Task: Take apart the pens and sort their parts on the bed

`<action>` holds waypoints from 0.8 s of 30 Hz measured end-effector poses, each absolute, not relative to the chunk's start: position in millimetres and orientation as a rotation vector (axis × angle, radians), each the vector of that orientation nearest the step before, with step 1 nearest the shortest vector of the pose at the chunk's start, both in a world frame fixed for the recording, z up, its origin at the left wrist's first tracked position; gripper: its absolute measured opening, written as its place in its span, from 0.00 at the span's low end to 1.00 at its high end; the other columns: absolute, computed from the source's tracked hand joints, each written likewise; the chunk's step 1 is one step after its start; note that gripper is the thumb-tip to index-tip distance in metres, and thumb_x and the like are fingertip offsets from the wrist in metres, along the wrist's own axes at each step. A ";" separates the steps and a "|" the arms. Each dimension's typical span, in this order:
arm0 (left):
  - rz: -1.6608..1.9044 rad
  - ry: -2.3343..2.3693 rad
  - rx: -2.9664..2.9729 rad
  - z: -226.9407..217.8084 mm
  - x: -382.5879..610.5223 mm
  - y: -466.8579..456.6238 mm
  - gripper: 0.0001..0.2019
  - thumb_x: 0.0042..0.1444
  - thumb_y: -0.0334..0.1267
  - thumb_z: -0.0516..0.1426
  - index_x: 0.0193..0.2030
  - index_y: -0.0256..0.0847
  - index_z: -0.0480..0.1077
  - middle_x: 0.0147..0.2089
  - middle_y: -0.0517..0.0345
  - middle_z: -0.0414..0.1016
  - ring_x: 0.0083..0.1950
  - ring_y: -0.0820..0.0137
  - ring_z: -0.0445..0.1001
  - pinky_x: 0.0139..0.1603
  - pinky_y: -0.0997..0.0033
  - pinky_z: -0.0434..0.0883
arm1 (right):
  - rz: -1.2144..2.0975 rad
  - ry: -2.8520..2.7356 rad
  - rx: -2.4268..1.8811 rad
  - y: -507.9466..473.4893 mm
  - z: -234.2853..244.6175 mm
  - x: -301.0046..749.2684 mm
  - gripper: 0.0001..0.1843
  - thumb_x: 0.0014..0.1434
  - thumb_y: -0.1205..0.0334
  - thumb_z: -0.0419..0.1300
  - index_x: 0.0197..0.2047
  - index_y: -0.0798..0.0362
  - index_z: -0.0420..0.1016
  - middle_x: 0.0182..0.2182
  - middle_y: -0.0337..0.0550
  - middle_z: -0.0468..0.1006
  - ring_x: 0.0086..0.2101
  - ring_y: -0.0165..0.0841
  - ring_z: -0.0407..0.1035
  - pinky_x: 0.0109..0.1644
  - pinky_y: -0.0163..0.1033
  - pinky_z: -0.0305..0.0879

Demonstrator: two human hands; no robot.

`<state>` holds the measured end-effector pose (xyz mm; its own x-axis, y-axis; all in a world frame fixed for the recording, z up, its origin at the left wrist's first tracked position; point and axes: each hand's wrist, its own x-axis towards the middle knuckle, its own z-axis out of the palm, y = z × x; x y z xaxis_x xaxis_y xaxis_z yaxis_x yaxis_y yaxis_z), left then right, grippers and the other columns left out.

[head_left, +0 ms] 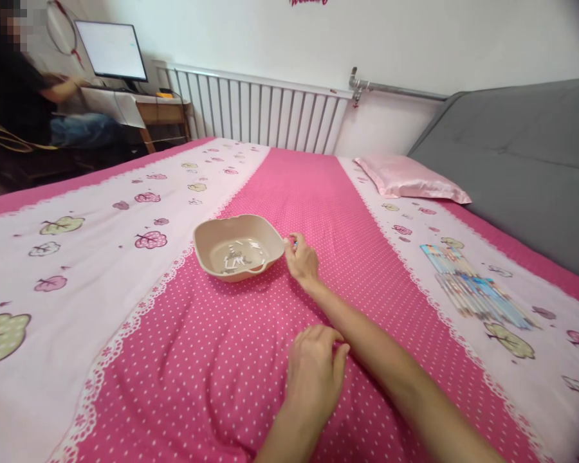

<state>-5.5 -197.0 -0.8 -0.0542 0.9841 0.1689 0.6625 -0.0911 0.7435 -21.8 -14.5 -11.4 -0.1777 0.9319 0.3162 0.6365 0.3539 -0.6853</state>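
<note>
A beige plastic basin [212,247] sits on the pink dotted strip of the bed. Small white and greyish pieces [236,260] lie scattered over its bottom. At the basin's right rim is my right hand [303,262], fingers curled together, with a tiny blue bit showing between them. Whether the fingertips also grip the rim, I cannot tell. Closer to me, my left hand [316,360] is over the bedspread beside my right forearm. Its fingers bend loosely downward, the thumb stands apart, and nothing shows in it.
Several pens [482,292] lie in rows on the bed at right. Beyond them are a pink pillow [410,177] and a grey headboard [516,135]. A radiator [260,106] lines the far wall. At far left a person [24,96] sits by a desk with a monitor [112,51].
</note>
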 end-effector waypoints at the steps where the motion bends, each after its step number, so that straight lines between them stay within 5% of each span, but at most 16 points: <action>1: 0.972 1.748 1.791 -0.6 -4.9 -197.1 0.07 0.56 0.32 0.51 0.34 0.39 0.69 0.34 0.56 0.73 0.38 0.66 0.69 0.40 0.64 0.64 | 0.506 -1.974 -1.355 -25.3 -6.8 -21.6 0.28 0.59 0.45 0.45 0.56 0.53 0.61 0.35 0.48 0.75 0.37 0.40 0.69 0.40 0.42 0.59; 4: 0.953 1.768 1.801 -0.7 -4.3 -197.5 0.06 0.55 0.31 0.51 0.31 0.38 0.69 0.32 0.56 0.73 0.36 0.66 0.69 0.39 0.65 0.64 | 0.519 -2.210 -1.155 -51.1 1.0 -24.4 0.28 0.59 0.44 0.45 0.58 0.48 0.59 0.27 0.40 0.75 0.29 0.35 0.69 0.33 0.36 0.58; 6: 0.940 1.778 1.804 -0.9 -5.0 -198.0 0.07 0.55 0.31 0.51 0.30 0.38 0.69 0.31 0.56 0.73 0.35 0.67 0.69 0.38 0.65 0.64 | 0.548 -2.330 -1.017 -57.5 1.6 -28.4 0.24 0.61 0.45 0.43 0.52 0.46 0.66 0.25 0.38 0.75 0.27 0.33 0.69 0.31 0.34 0.56; 9: 0.917 1.785 1.811 -0.7 -6.5 -198.5 0.07 0.55 0.32 0.51 0.29 0.38 0.69 0.31 0.56 0.73 0.35 0.67 0.69 0.37 0.66 0.64 | 0.513 -2.349 -1.037 -46.6 -1.1 -34.6 0.24 0.62 0.45 0.41 0.38 0.51 0.73 0.26 0.41 0.75 0.28 0.33 0.68 0.31 0.34 0.55; 14: 0.849 1.811 1.805 -0.9 -6.6 -197.8 0.08 0.56 0.33 0.50 0.29 0.38 0.69 0.30 0.56 0.73 0.33 0.67 0.69 0.37 0.65 0.64 | 0.480 -2.272 -1.134 3.2 -4.4 -39.3 0.24 0.63 0.50 0.40 0.36 0.56 0.72 0.31 0.47 0.75 0.35 0.36 0.68 0.38 0.38 0.58; 18: 0.846 1.812 1.793 -3.1 -7.3 -195.9 0.08 0.56 0.32 0.50 0.30 0.39 0.70 0.31 0.56 0.74 0.34 0.68 0.70 0.37 0.66 0.65 | 0.536 -2.276 -1.064 23.5 -6.2 -36.5 0.21 0.64 0.52 0.41 0.47 0.53 0.70 0.41 0.48 0.75 0.43 0.36 0.67 0.45 0.40 0.60; 21: 0.843 1.825 1.809 -3.5 -9.2 -193.8 0.09 0.56 0.33 0.50 0.31 0.39 0.71 0.31 0.56 0.74 0.34 0.68 0.70 0.37 0.66 0.66 | 0.570 -2.241 -1.055 17.4 -8.3 -24.7 0.24 0.64 0.51 0.40 0.59 0.51 0.56 0.50 0.49 0.71 0.47 0.35 0.66 0.48 0.40 0.60; 24: 0.840 1.881 1.853 -2.9 -12.3 -191.0 0.09 0.56 0.33 0.49 0.33 0.37 0.71 0.35 0.53 0.73 0.39 0.66 0.70 0.41 0.65 0.66 | 0.579 -2.217 -1.137 3.7 -11.3 3.7 0.28 0.64 0.49 0.39 0.62 0.55 0.51 0.50 0.52 0.71 0.47 0.35 0.67 0.47 0.40 0.61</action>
